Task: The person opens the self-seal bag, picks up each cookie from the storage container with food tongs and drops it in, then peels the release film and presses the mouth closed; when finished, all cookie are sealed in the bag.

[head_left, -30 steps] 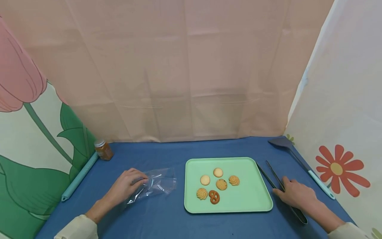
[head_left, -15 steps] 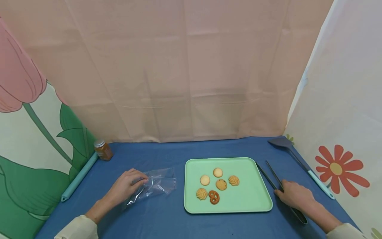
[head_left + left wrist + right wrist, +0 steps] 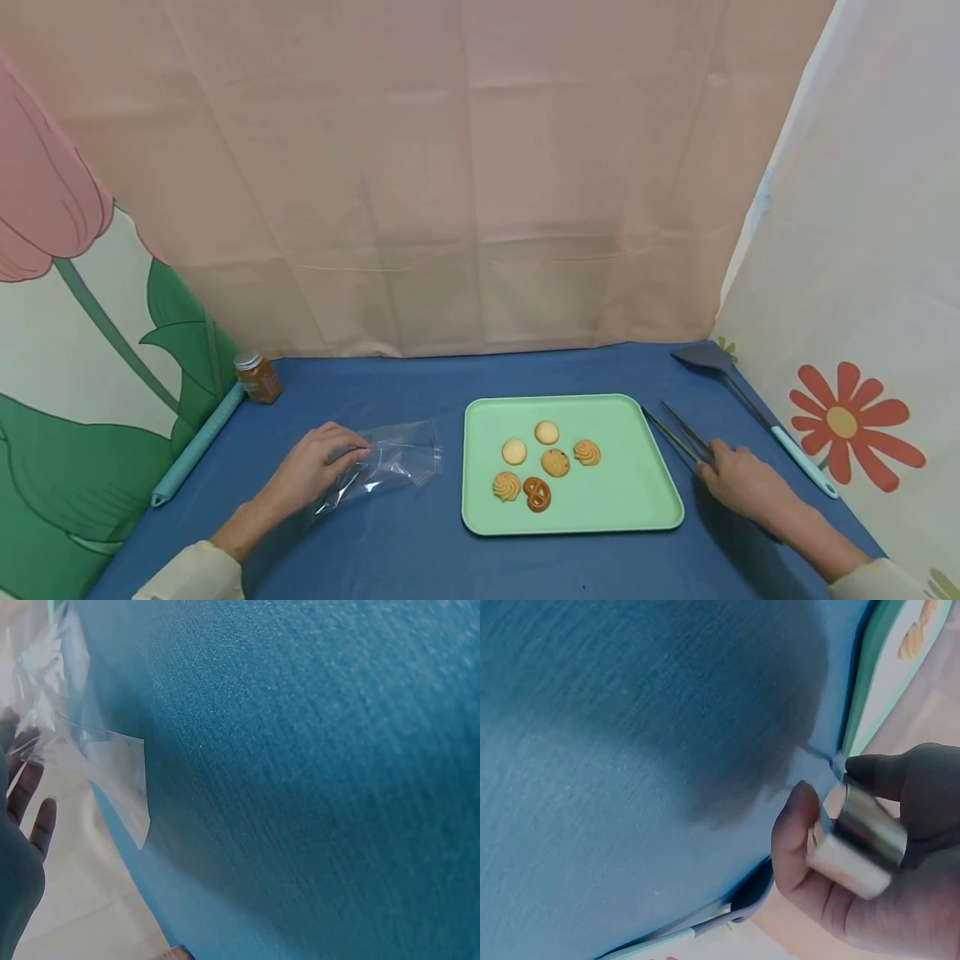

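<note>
My left hand pinches one end of a clear plastic bag left of the tray; in the left wrist view the bag hangs by the fingers over the blue cloth. On the right, my right hand grips metal tongs, whose two arms point toward the tray's right edge. The bent end of the tongs shows against the palm in the right wrist view. Between the hands, a light green tray bears several round and swirled cookies and a pretzel.
A spatula with a dark head lies along the right edge. At the back left stands a brown jar with a metallic lid, near a teal roll. Beige sheeting rises behind the blue tablecloth.
My right hand has raised the near end of the tongs off the cloth, and its shadow has spread. The tongs' arms have come a little closer together. The left hand stays with the bag.
</note>
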### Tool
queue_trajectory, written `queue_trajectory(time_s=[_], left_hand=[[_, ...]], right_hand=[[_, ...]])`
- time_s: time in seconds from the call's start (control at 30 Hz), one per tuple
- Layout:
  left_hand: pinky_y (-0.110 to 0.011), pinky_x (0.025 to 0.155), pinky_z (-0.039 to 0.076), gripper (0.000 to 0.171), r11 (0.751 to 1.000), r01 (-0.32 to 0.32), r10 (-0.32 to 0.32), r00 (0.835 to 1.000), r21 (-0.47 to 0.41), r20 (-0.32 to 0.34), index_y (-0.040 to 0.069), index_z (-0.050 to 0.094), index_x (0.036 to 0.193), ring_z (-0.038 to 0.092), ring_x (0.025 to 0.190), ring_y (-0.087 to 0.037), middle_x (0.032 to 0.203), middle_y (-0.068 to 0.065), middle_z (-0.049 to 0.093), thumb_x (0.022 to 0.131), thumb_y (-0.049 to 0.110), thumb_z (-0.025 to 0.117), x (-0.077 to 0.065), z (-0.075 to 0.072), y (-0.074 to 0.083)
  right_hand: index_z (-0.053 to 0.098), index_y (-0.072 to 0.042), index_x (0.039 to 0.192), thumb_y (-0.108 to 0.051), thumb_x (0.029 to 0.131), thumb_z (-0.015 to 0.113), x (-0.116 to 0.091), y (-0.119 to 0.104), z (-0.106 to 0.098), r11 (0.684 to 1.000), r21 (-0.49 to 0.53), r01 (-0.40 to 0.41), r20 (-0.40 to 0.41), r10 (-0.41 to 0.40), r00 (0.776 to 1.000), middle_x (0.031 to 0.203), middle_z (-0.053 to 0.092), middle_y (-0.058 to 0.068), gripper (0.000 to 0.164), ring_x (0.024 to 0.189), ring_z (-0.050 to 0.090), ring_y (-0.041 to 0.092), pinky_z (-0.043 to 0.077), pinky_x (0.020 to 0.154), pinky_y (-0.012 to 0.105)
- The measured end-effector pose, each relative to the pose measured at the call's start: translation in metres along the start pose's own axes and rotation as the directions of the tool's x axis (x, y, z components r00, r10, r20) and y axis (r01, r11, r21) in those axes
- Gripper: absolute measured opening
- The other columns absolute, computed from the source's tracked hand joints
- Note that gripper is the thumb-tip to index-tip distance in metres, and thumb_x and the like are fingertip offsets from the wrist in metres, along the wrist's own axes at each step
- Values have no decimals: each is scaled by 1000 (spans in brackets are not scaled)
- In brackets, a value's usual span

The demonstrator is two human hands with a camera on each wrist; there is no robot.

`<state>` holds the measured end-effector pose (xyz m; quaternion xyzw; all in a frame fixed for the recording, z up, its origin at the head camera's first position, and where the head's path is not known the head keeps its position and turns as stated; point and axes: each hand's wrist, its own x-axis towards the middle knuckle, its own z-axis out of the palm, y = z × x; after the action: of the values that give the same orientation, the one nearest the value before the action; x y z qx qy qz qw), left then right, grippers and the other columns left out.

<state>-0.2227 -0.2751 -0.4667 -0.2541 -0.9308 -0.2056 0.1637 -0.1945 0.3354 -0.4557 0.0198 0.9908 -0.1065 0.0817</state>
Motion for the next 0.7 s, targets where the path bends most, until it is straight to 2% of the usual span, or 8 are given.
queue_trajectory(time_s=[0.1, 0.2, 0.37, 0.5, 0.6, 0.7], left_hand=[[-38, 82, 53, 11, 1000, -2, 2, 1000, 0, 0, 24, 79, 100, 62, 94, -4, 96, 21, 72, 89, 20, 77, 0, 1, -1], [-38, 82, 53, 11, 1000, -7, 7, 1000, 2, -1, 24, 79, 100, 62, 94, -3, 96, 21, 72, 89, 20, 77, 0, 2, -1], [-38, 81, 53, 12, 1000, 2, -2, 1000, 6, 0, 26, 79, 100, 61, 94, -3, 96, 22, 71, 89, 21, 76, 0, 2, -1], [-38, 82, 53, 11, 1000, 6, -6, 1000, 7, -1, 27, 79, 100, 61, 94, -3, 96, 23, 71, 90, 22, 76, 0, 2, -1], [-38, 82, 53, 11, 1000, -1, 1, 1000, 4, -2, 27, 79, 100, 61, 94, -3, 96, 22, 71, 90, 22, 76, 1, 2, -2], [-38, 81, 53, 11, 1000, -4, 4, 1000, 2, -4, 27, 79, 99, 61, 94, -3, 96, 22, 71, 90, 22, 76, 1, 2, -2]], right_hand=[[52, 4, 111, -31, 101, 56, -1, 1, -4, 1000, 11, -11, 26, 10, 1000, 77, 54, 11, 37, 67, 51, 25, 43, 58, 41], [50, 5, 124, -37, 102, 54, -2, 3, -6, 1000, 5, -9, 28, 9, 1000, 84, 61, 17, 48, 70, 56, 27, 46, 59, 46], [46, 9, 134, -39, 103, 53, -1, 7, -9, 1000, -3, 12, -13, -12, 1000, 105, 64, 35, 58, 87, 65, 44, 51, 71, 61], [44, 14, 136, -40, 101, 56, -2, 10, -14, 999, 10, 47, -29, -47, 998, 112, 61, 40, 66, 97, 63, 52, 51, 76, 63], [42, 16, 138, -38, 98, 62, -2, 11, -19, 997, 20, 76, -30, -76, 997, 114, 60, 41, 70, 98, 64, 51, 52, 77, 62], [40, 17, 139, -33, 95, 66, -3, 11, -25, 995, 46, 94, -31, -92, 995, 106, 64, 36, 71, 89, 66, 40, 54, 72, 54]])
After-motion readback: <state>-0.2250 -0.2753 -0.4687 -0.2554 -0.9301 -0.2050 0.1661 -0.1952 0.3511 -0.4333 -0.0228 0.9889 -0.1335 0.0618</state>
